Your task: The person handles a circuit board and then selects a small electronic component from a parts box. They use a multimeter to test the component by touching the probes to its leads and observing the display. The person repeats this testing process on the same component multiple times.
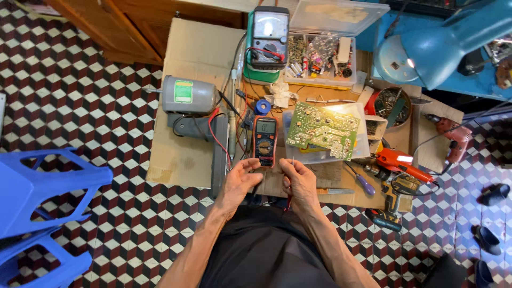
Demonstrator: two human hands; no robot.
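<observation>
A low cardboard-covered bench stands on a checkered tile floor. The left hand and right hand are curled, fingertips pinched on thin probe leads just below the orange multimeter. A green circuit board lies just right of the multimeter, a grey motor to its left.

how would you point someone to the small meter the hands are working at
Start at the cardboard-covered bench and find the green circuit board in its middle. Just left of the board lies the small meter, right above the left hand and right hand. Its orange rim sets it apart from the bigger green-cased meter behind.
</observation>
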